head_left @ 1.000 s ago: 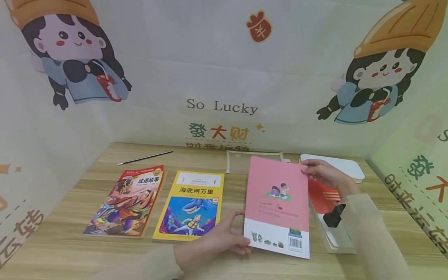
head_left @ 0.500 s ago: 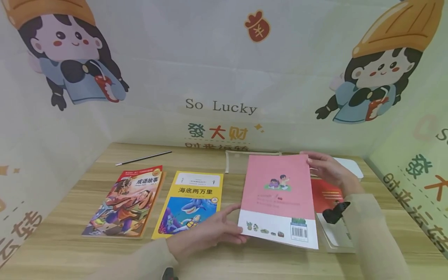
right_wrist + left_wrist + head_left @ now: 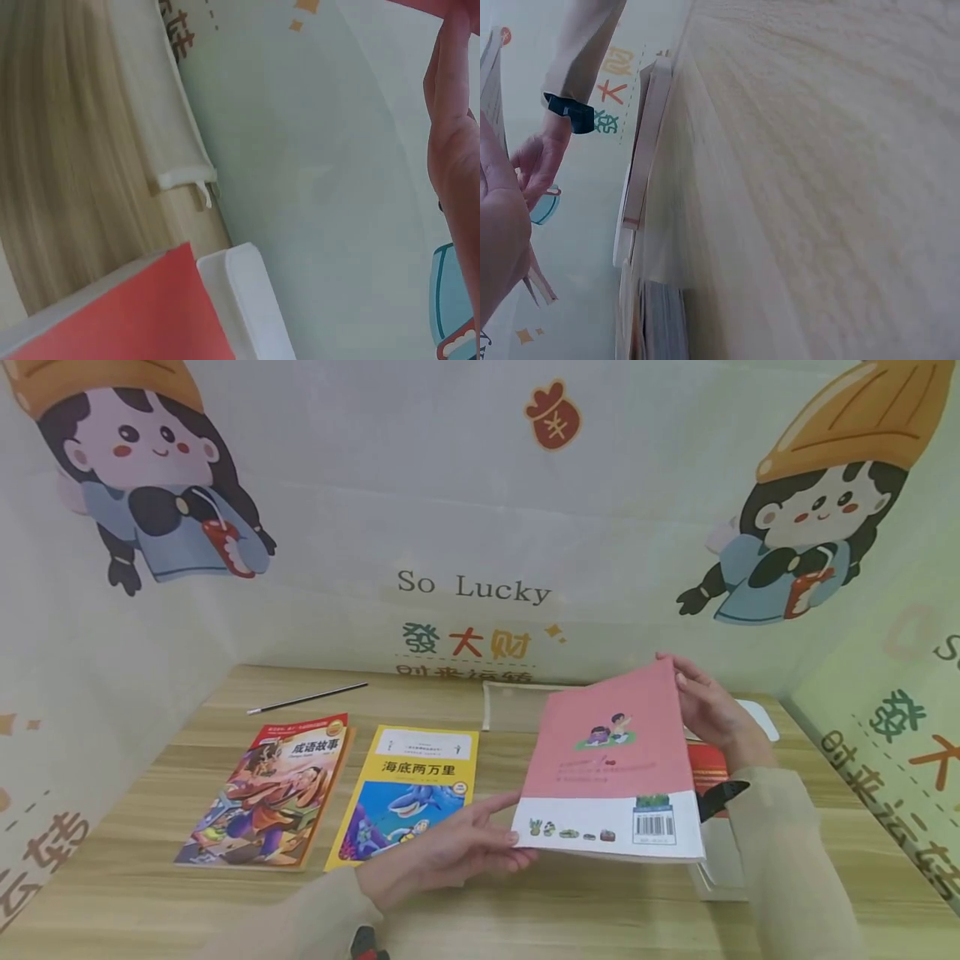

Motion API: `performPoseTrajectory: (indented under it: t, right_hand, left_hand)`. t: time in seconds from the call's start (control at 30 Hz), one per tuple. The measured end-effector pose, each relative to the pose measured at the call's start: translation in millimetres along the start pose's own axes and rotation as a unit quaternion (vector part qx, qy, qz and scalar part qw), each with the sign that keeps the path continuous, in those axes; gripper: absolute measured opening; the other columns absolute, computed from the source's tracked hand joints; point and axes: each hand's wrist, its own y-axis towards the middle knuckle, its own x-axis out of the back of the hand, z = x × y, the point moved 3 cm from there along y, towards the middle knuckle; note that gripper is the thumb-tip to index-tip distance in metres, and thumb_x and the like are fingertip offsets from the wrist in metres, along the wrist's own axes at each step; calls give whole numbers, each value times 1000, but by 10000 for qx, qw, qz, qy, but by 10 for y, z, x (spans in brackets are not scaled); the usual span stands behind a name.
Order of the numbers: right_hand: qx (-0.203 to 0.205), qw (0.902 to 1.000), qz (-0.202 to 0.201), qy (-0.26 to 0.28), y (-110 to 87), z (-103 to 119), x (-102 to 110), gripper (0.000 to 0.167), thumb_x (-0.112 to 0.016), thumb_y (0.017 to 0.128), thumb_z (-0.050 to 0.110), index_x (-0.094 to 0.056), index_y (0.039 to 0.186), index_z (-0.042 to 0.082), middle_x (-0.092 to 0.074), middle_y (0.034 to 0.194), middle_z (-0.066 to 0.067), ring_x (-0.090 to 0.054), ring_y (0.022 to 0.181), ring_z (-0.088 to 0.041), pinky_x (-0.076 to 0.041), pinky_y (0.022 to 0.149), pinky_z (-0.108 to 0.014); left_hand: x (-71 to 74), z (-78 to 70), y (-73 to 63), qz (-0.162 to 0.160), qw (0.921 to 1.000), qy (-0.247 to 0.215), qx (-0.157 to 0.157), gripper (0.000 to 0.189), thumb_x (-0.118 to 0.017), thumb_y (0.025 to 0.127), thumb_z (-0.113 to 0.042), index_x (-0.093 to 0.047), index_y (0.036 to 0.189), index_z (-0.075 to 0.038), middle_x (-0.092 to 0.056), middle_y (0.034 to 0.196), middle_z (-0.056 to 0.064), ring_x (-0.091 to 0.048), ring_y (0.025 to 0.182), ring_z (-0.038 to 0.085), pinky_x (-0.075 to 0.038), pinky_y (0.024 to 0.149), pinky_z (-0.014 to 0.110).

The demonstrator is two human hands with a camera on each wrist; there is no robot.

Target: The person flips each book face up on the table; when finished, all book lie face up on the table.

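A pink book [image 3: 607,752] with a white lower band, a barcode and a small picture of two children is held up over the table, tilted, its right top corner highest. My left hand [image 3: 457,852] grips its lower left corner, thumb on the cover and fingers beneath. At the upper right edge my right hand [image 3: 708,706] holds the book, fingers behind it. Below and right of it lies a red and white book [image 3: 142,315], partly hidden by the pink one in the head view. The left wrist view shows both hands at the raised book's pages.
A yellow book [image 3: 416,777] with a shark cover lies left of centre, partly under my left forearm. Farther left is a red-topped storybook [image 3: 270,793]. A pencil [image 3: 307,698], a mesh pouch [image 3: 517,706] and a white case [image 3: 255,300] lie toward the back wall.
The pink book has risen and tilted, its right side lifting as my right hand moved up and back. My left hand stays at the lower left corner, slightly higher.
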Motion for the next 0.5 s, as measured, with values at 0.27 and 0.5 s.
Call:
performPoseTrajectory:
  t: [0.27, 0.5]
  right_hand:
    - [72, 9962, 520, 692, 56, 19, -44, 30, -36, 94, 4, -49, 122, 2, -49, 122, -11, -48, 109, -22, -42, 88, -33]
    - [296, 9991, 172, 262, 56, 71, -53, 25, -36, 94, 6, -52, 112, 2, -55, 112, -10, -53, 97, -20, -45, 84, -30]
  left_hand:
    - [-77, -25, 1, 453, 9988, -189, -48, 61, -46, 86, 4, -17, 139, -2, -63, 89, 13, -62, 77, 15, -49, 69, 20]
    - [-96, -14, 19, 513, 9985, -52, -210, 56, -46, 88, 0, -19, 137, 4, -62, 87, 9, -59, 73, 10, -48, 66, 16]
